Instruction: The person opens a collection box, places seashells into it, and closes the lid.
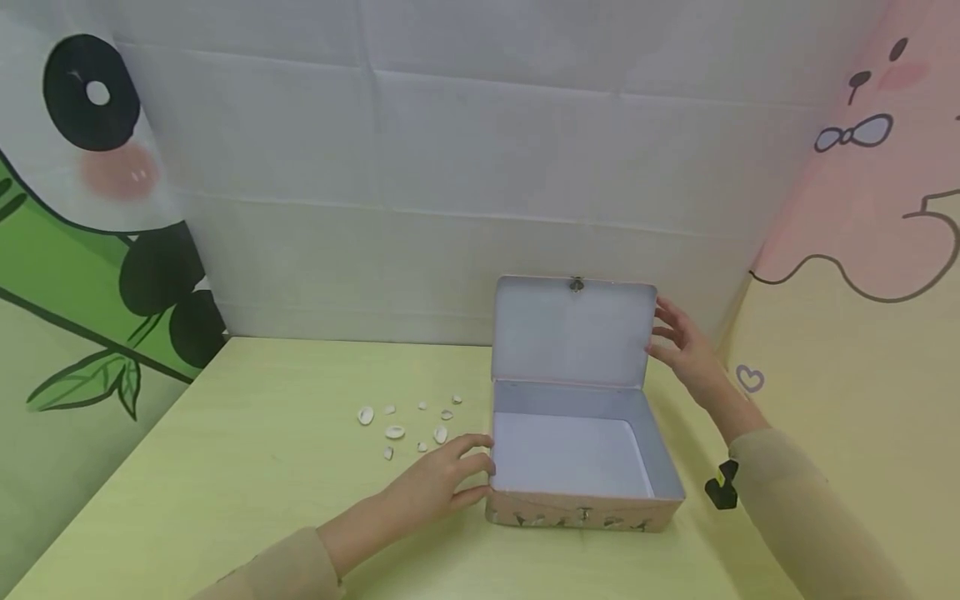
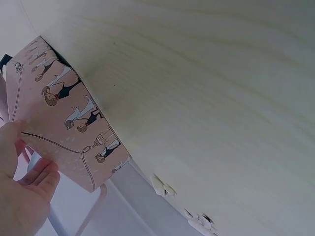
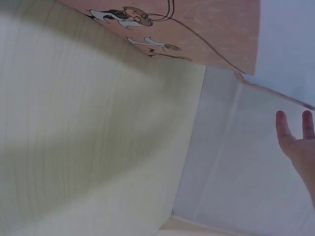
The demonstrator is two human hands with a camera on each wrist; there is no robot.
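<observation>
A shallow metal box [image 1: 572, 514] with a latch stands on the table, its lid [image 1: 573, 333] raised and hinged at the back. The inside looks pale and holds nothing visible. Pink outer walls [image 2: 74, 128] carry printed figures in the left wrist view. My left hand [image 1: 442, 479] touches the rim of the box's left side, fingers spread and loosely bent. At the right edge of the lid is my right hand [image 1: 686, 350], fingers extended; fingertips [image 3: 281, 118] appear close to that edge in the right wrist view. Firm contact there cannot be told.
Several small white shells [image 1: 394, 432] lie scattered left of the box on the pale wooden table [image 1: 262, 467]. A white sheet [image 1: 337, 167] hangs behind. Cartoon-printed panels flank both sides. A small black object [image 1: 722, 486] is beside the right sleeve.
</observation>
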